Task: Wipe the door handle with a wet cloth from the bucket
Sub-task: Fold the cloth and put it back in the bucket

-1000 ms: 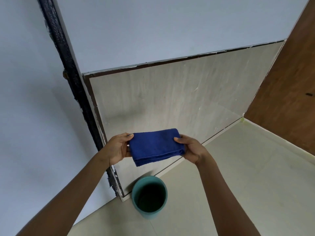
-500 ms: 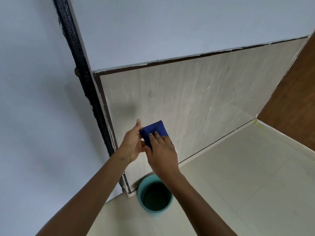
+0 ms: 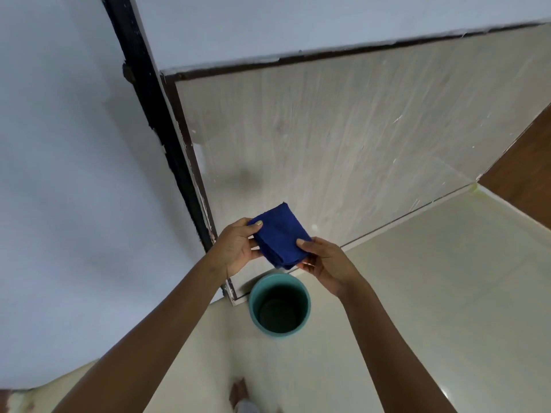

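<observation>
Change: since half a second ago the right hand (image 3: pixel 325 260) has drawn off the top of the blue cloth (image 3: pixel 281 235) and out to its right edge, so the folded square now shows between both hands
Blue cloth: folded into a small thick square, held in the air above the bucket (image 3: pixel 279 305) and in front of the lower wall panel (image 3: pixel 343 150) (one corner points up toward the panel)
Left hand: the left hand (image 3: pixel 238 248) grips the cloth's left edge, thumb on top near the upper left corner, fingers (image 3: pixel 253 251) curled underneath
Right hand: pinches the cloth's right lower edge, thumb lying on the top face, the other fingers under it; both hands are clenched on the cloth
Bucket: teal, round, upright on the floor (image 3: pixel 417 293), just beside the foot of the black door frame (image 3: pixel 158 120) and close against the wall panel; its inside is dark, and whether it holds water cannot be told
Door frame: a black strip running from the top of the view down to the floor, with chipped paint along its edge
Door handle: cannot be made out in this view
Floor: pale and glossy, meeting a brown wooden surface (image 3: pixel 524 174) at the far right
</observation>
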